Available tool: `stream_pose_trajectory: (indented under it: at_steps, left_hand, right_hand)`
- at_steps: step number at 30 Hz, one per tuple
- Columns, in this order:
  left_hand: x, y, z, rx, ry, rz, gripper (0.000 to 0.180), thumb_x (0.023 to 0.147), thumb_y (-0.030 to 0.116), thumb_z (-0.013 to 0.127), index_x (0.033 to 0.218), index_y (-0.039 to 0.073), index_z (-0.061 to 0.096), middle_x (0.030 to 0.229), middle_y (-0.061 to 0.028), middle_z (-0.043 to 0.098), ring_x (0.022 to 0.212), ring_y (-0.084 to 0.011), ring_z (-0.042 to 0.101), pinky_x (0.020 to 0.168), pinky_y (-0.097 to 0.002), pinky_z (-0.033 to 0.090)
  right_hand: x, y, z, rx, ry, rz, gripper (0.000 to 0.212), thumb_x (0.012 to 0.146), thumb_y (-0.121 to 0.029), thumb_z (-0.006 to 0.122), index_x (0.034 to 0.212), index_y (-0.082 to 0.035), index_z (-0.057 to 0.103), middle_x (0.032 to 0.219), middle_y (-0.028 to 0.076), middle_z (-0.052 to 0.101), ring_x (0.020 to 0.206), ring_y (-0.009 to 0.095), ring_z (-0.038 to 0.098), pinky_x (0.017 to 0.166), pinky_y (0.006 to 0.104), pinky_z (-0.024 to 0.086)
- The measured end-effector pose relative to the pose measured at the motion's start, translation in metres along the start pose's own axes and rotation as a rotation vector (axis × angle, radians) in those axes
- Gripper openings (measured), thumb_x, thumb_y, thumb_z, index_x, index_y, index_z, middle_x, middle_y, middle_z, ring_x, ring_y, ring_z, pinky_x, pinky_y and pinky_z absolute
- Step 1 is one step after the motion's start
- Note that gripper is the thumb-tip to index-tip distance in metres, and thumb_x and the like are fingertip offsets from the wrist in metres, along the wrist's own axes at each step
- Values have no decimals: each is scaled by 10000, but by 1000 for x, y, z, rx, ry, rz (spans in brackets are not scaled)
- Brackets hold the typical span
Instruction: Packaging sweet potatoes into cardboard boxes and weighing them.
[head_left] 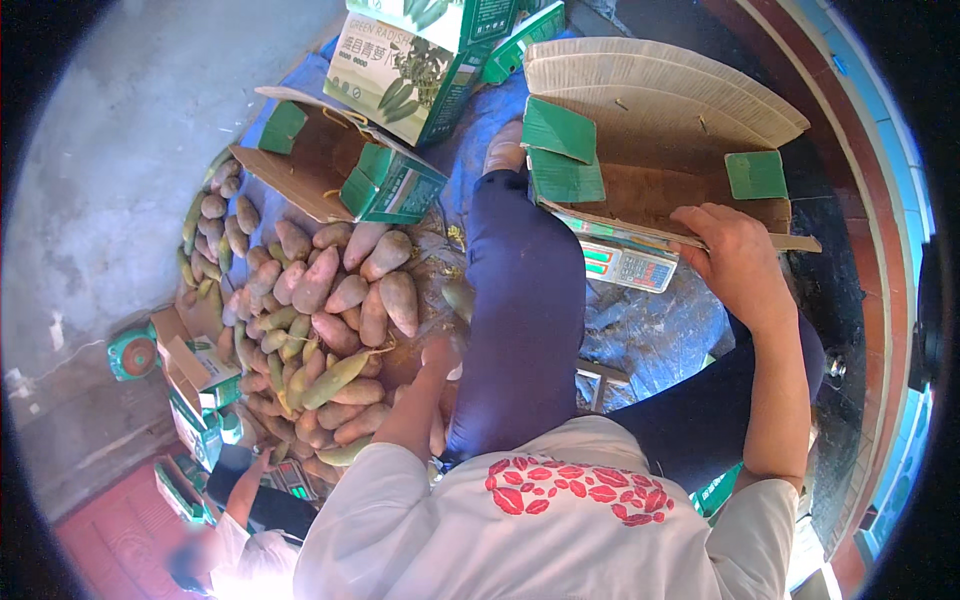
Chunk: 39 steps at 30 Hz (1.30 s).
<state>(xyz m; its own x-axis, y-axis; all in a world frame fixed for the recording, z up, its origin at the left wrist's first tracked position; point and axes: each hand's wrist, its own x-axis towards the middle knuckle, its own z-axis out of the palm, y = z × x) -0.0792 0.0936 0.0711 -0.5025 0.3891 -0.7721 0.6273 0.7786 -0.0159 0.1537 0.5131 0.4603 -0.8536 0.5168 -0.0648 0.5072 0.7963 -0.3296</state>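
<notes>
Well, the biggest thing here is the open cardboard box [660, 150], brown inside with green flaps, sitting on top of a weighing scale [628, 265] whose display pokes out under its near edge. The person's right hand [735, 255] lies on that near edge, fingers curled over the rim and gripping it. Next in size is the heap of radishes [320, 320], pinkish and green ones mixed, spread on the floor to the person's left. The left hand [440, 355] reaches down to the heap's right side, beside the person's dark-trousered knee; it touches the radishes there, though I cannot tell whether the fingers are closed on one (the knee and wrist hide them). Behind the heap lies a second open box [335, 165], tipped on its side, and beyond it a closed green-and-white carton [410, 65]. A blue tarp [470, 140] shows under the boxes. At lower left, another person's arm [245, 485] reaches toward small green cartons [200, 400].
</notes>
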Motion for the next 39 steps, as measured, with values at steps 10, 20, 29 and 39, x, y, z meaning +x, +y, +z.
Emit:
stream_pose_trajectory:
  at_steps: [10,20,29,39]
  left_hand:
    - [-82,7,-143,-767,300,-105,611,639,314,808,1086,-2,538,1051,-185,612,949,-287,609,807,-389,482]
    - [-129,32,-297,-1159,893,313,503,751,146,750,1143,-11,477,1024,-101,565,899,-187,551,776,-304,464]
    - [-200,173,-394,-1312,723,803,469,772,128,722,1146,-12,476,1053,-100,558,918,-168,543,832,-287,448]
    - [-191,295,-394,-386,524,853,470,695,177,767,1061,12,522,887,-162,621,834,-232,612,765,-339,477]
  right_hand:
    - [-1,0,12,-50,5,-59,185,766,-173,661,909,-61,622,813,109,630,815,301,621,717,404,487]
    - [-4,1,23,-123,13,-90,152,829,-219,586,880,-79,614,808,104,646,797,284,639,700,398,499]
    - [-4,-3,12,-99,-63,-71,182,830,-173,544,910,-61,663,858,141,682,837,301,664,704,403,523]
    - [0,2,22,-98,-85,-104,162,806,-122,543,883,-68,674,840,127,684,810,282,671,685,393,523]
